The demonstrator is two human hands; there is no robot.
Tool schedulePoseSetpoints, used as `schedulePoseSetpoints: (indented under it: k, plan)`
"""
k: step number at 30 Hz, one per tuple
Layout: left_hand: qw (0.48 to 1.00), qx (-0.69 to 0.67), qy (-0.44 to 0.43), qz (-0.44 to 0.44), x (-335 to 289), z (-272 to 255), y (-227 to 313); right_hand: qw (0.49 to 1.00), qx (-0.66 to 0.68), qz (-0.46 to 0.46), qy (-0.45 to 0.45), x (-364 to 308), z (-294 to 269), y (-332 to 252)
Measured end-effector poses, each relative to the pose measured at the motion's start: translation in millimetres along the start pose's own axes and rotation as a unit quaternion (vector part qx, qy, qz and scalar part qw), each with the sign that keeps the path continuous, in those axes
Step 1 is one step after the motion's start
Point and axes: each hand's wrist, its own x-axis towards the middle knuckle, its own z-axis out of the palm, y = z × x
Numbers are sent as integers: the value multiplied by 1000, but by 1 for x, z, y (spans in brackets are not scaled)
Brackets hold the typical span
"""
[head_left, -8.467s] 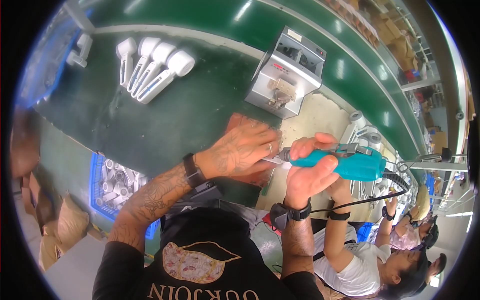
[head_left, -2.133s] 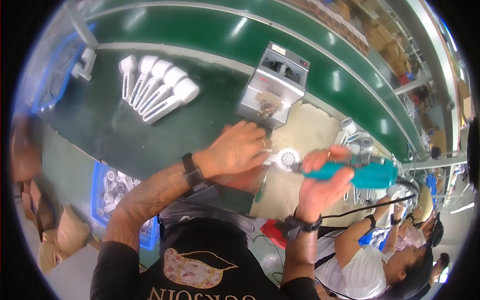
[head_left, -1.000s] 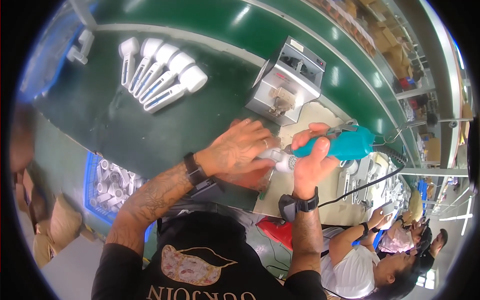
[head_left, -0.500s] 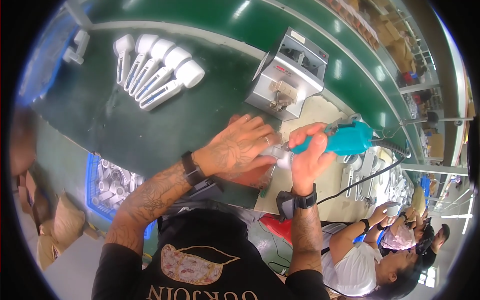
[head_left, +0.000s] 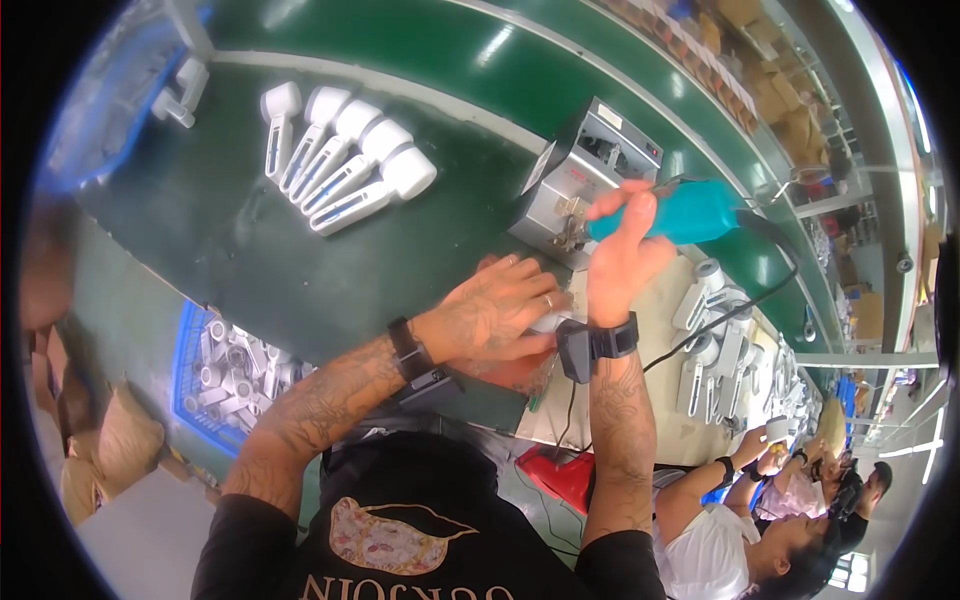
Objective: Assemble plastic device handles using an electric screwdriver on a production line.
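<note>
My right hand (head_left: 628, 262) grips a teal electric screwdriver (head_left: 690, 212), whose tip points left at the front of a grey box-shaped machine, probably a screw feeder (head_left: 548, 208). Whether the tip touches the machine's metal fitting I cannot tell. Lower down, my left hand (head_left: 495, 308) is closed round a white plastic part (head_left: 548, 322) over a reddish mat (head_left: 490, 373). Fingers hide most of that part. Beyond my left hand, several white round-headed handled devices (head_left: 350, 205) lie fanned out on the dark green table (head_left: 230, 230).
A blue basket (head_left: 184, 372) of white parts stands below the table's left edge. More white devices (head_left: 705, 350) lie on the light board at right. The screwdriver's black cable (head_left: 775, 290) loops there. A co-worker in white (head_left: 705, 535) sits at the lower right.
My right hand has lifted the screwdriver away from the white part, up to the grey machine. The left hand stays low with the white part. The whole view has shifted slightly.
</note>
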Motion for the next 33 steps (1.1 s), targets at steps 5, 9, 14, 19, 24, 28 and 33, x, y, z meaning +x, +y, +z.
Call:
schedulePoseSetpoints:
  k: [5, 9, 14, 19, 24, 28, 33]
  plan:
    - [1000, -12, 4, 16, 1, 1, 3, 999, 34, 23, -4, -3, -2, 0]
    - [1000, -8, -9, -24, -1, 3, -1, 997, 40, 71, -14, -14, -7, -22]
    - [1000, -16, -11, -20, 0, 4, -4, 994, 68, 81, -10, -51, -48, -54]
    - [999, -10, -28, -27, 1, 1, -2, 995, 52, 83, -17, -72, -58, -50]
    - [999, -13, -24, -35, 1, 3, 1, 994, 71, 82, -5, -79, -59, -47]
    - [998, -13, -34, -43, 1, 2, 2, 993, 75, 88, -5, -86, -60, -39]
    - [999, -11, -30, -43, 1, 2, 2, 993, 84, 78, -11, -90, -56, -34]
